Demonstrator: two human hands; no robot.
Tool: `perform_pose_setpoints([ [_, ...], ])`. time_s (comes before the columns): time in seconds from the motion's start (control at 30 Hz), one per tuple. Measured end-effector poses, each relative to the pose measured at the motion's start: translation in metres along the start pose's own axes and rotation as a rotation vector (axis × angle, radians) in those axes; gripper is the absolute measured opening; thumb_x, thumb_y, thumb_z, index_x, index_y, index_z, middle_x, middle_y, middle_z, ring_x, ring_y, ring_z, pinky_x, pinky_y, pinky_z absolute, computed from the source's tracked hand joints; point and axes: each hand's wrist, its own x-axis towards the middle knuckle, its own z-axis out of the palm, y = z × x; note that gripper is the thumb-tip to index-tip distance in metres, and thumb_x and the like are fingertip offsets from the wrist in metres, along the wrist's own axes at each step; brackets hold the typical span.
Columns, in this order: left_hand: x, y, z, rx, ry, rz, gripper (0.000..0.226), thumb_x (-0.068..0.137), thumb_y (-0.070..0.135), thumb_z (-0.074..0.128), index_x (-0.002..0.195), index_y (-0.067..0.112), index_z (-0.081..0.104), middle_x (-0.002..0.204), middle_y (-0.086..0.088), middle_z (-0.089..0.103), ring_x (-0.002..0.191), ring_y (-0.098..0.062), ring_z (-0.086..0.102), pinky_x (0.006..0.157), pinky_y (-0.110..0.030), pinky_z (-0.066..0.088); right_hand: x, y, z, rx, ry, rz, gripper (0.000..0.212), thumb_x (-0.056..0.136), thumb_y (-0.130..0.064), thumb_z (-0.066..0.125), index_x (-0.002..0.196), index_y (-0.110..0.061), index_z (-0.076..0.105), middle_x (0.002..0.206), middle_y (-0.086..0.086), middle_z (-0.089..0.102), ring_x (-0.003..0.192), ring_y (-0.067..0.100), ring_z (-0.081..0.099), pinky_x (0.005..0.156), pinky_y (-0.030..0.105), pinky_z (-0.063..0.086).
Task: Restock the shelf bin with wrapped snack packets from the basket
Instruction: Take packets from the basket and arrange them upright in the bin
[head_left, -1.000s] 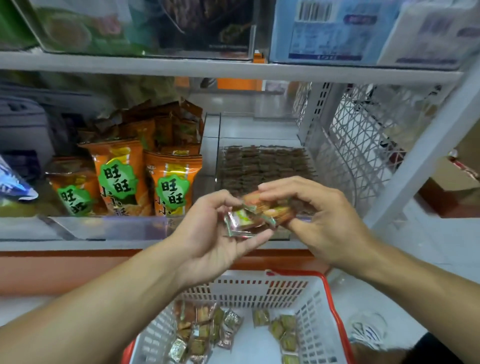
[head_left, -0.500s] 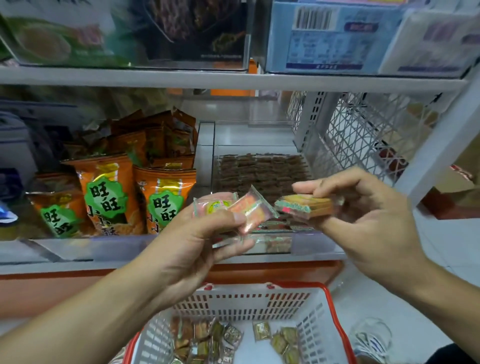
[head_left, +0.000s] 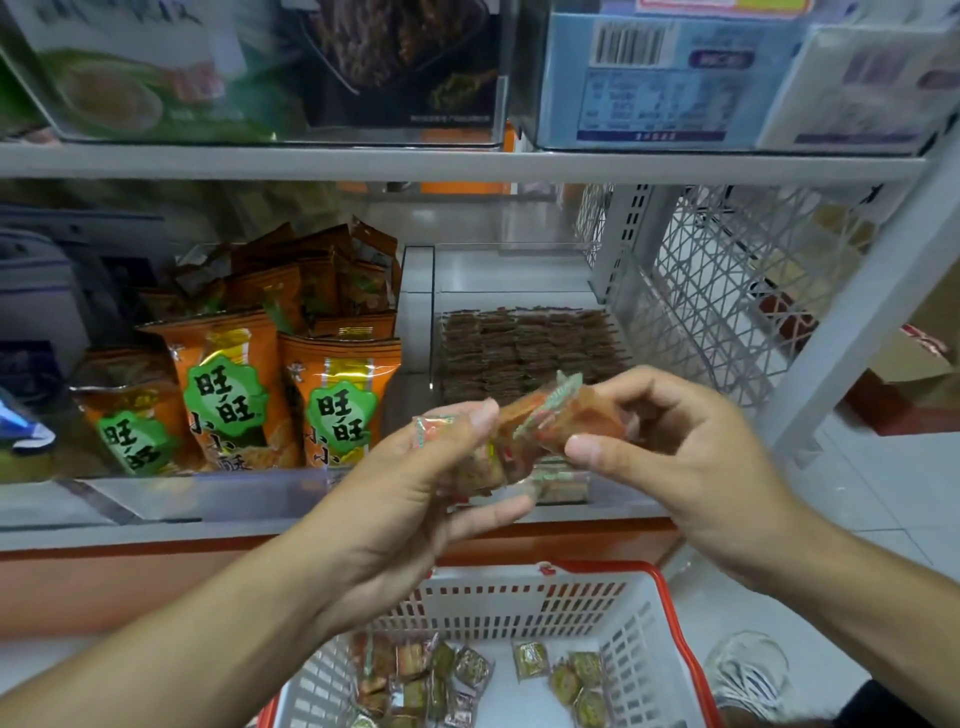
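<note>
Packets (head_left: 524, 441) in clear red-orange wrap sit between both hands, just in front of the shelf bin (head_left: 530, 353) and above the basket (head_left: 519, 603). Left hand (head_left: 415, 499) holds a small bunch, thumb pressed on top and fingers curled under, prob. to keep them stacked. Right hand (head_left: 691, 457) pinches one packet at its right end w/ thumb and curled fingers, it seems to pull this one off the bunch for placing. The bin is clear plastic, on the right part of the shelf, w/ brown packets in rows at its far side; the near side has room. More packets lie in the basket below. Orange snack bags (head_left: 291, 395) stand left of the bin.
</note>
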Motion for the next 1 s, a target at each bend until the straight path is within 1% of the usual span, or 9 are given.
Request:
perform_pose_setpoints([
  [0.1, -0.003, 0.002, 0.001, -0.055, -0.021, -0.101, 0.056, 0.059, 0.039, 0.084, 0.102, 0.003, 0.079, 0.111, -0.021, 0.076, 0.092, -0.026, 0.078, 0.061, -0.030, 0.063, -0.002, -0.003, -0.003, -0.399, -0.010, -0.420, 0.018, 0.077, -0.020, 0.084, 0.092, -0.024, 0.074, 0.110, -0.010, 0.074, 0.105, 0.014, 0.071, 0.088, 0.031, 0.056],
  [0.17, -0.004, 0.001, 0.001, -0.046, -0.053, -0.115, 0.052, 0.060, 0.031, 0.085, 0.106, 0.007, 0.080, 0.112, -0.019, 0.076, 0.091, -0.027, 0.078, 0.058, -0.030, 0.063, -0.005, -0.001, -0.002, -0.504, -0.067, -0.550, 0.017, 0.079, -0.011, 0.083, 0.093, -0.016, 0.075, 0.114, -0.007, 0.073, 0.109, 0.016, 0.069, 0.090, 0.033, 0.054],
  [0.33, -0.004, 0.001, -0.002, -0.021, -0.025, 0.018, 0.059, 0.054, 0.020, 0.085, 0.111, 0.011, 0.072, 0.106, -0.018, 0.078, 0.084, -0.028, 0.078, 0.052, -0.034, 0.063, -0.010, -0.002, 0.000, -0.389, -0.136, -0.390, 0.031, 0.073, -0.001, 0.082, 0.092, -0.024, 0.073, 0.119, -0.006, 0.074, 0.121, 0.019, 0.065, 0.100, 0.041, 0.052],
  [0.4, -0.004, 0.002, -0.004, -0.034, -0.016, 0.049, 0.061, 0.051, 0.017, 0.085, 0.110, 0.013, 0.071, 0.101, -0.017, 0.079, 0.077, -0.026, 0.078, 0.049, -0.031, 0.061, -0.010, -0.006, -0.003, -0.281, -0.138, -0.318, 0.027, 0.073, -0.008, 0.086, 0.090, -0.026, 0.074, 0.116, -0.002, 0.075, 0.121, 0.023, 0.065, 0.101, 0.043, 0.051],
  [0.5, -0.003, 0.003, -0.005, -0.047, -0.011, 0.089, 0.067, 0.050, 0.013, 0.085, 0.115, 0.012, 0.069, 0.099, -0.019, 0.078, 0.072, -0.027, 0.078, 0.050, -0.028, 0.060, -0.014, -0.017, 0.000, 0.032, -0.035, -0.221, 0.022, 0.077, -0.027, 0.084, 0.097, -0.025, 0.074, 0.110, 0.006, 0.076, 0.109, 0.026, 0.071, 0.093, 0.034, 0.057],
  [0.63, -0.003, -0.001, -0.005, -0.016, -0.005, 0.114, 0.059, 0.054, 0.007, 0.087, 0.111, 0.011, 0.072, 0.100, -0.022, 0.078, 0.073, -0.032, 0.077, 0.052, -0.030, 0.061, -0.014, -0.010, 0.008, -0.059, 0.166, -0.222, 0.021, 0.080, -0.008, 0.079, 0.098, -0.018, 0.079, 0.119, 0.004, 0.073, 0.111, 0.021, 0.070, 0.092, 0.028, 0.057],
  [0.77, -0.003, -0.004, -0.004, 0.020, -0.029, 0.113, 0.043, 0.055, 0.007, 0.091, 0.096, 0.015, 0.079, 0.101, -0.019, 0.078, 0.077, -0.029, 0.078, 0.053, -0.030, 0.061, -0.011, 0.002, 0.011, -0.061, 0.019, -0.034, 0.035, 0.087, 0.008, 0.067, 0.103, -0.019, 0.080, 0.127, -0.003, 0.071, 0.121, 0.013, 0.065, 0.101, 0.029, 0.052],
  [0.9, -0.003, -0.001, -0.006, 0.057, -0.004, 0.135, 0.055, 0.055, 0.009, 0.087, 0.109, 0.014, 0.074, 0.108, -0.018, 0.077, 0.085, -0.033, 0.078, 0.055, -0.032, 0.062, -0.009, 0.003, 0.009, 0.095, -0.092, 0.128, 0.030, 0.094, -0.013, 0.056, 0.111, -0.022, 0.079, 0.132, -0.005, 0.068, 0.130, 0.013, 0.057, 0.107, 0.037, 0.048],
  [1.0, -0.004, 0.002, -0.008, 0.108, -0.050, 0.160, 0.051, 0.057, 0.001, 0.093, 0.102, 0.019, 0.077, 0.116, -0.021, 0.074, 0.090, -0.039, 0.076, 0.062, -0.036, 0.063, -0.010, 0.004, 0.010, 0.031, -0.041, 0.099, 0.021, 0.090, -0.026, 0.069, 0.108, -0.023, 0.079, 0.117, -0.004, 0.075, 0.116, 0.009, 0.066, 0.098, 0.025, 0.052],
])
